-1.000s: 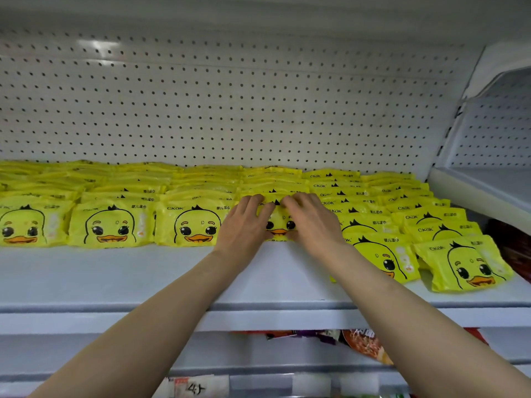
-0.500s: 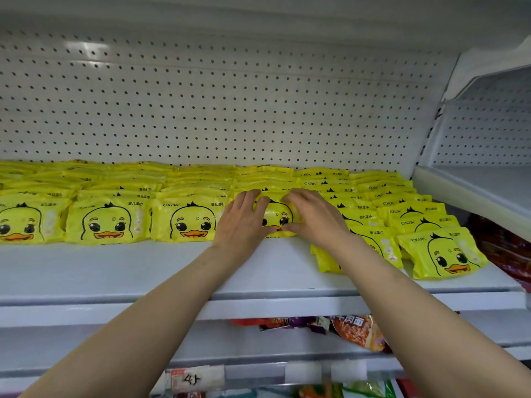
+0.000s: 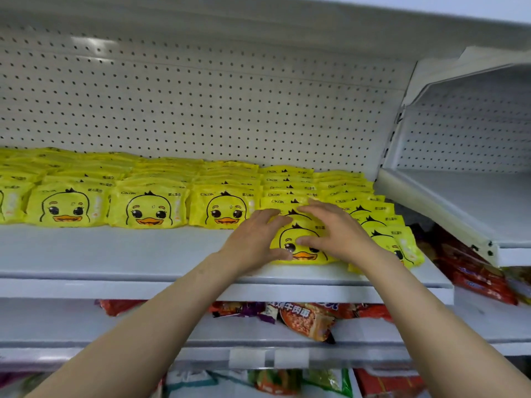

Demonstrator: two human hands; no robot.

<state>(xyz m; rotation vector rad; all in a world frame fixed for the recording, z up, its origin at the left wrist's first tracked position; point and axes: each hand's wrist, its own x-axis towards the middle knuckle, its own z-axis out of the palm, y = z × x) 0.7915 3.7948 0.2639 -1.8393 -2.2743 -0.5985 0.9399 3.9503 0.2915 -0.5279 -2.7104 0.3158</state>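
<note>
yellow duck-face wipes pack [image 3: 301, 245] lying flat on the white shelf [image 3: 115, 254], front one of its column, nearer the shelf's front lip than the fronts of the tidy columns [image 3: 149, 208] to its left, and just beside a slanting column [image 3: 382, 225] of overlapping packs on its right. probably light, going by the thin flat shape; soft and pillowy rather than stiff, with a glossy film wrapper likely to slide easily over the painted metal and over its neighbours. not fragile, though prone to crumple or bow if squeezed in the middle. best taken by the two short side edges, or simply nudged with flat palms on top, with pressure low so as not to drag the packs tucked behind it. left hand [image 3: 253, 242] laid over the pack's left edge, fingers fairly straight and spread towards the back, thumb by the lower front corner, resting on it rather than closed round it. right hand [image 3: 336, 231] spread wide over the right part, fingers reaching back and left past the top edge, thumb lying across the printed duck face, likewise pressing, nothing clasped. left forearm [image 3: 161, 311] and right forearm [image 3: 416, 305] bare, reaching up and forward from below, converging on the pack. underneath, a lower shelf [image 3: 86, 326] with red and orange snack bags [image 3: 304, 320].
</note>
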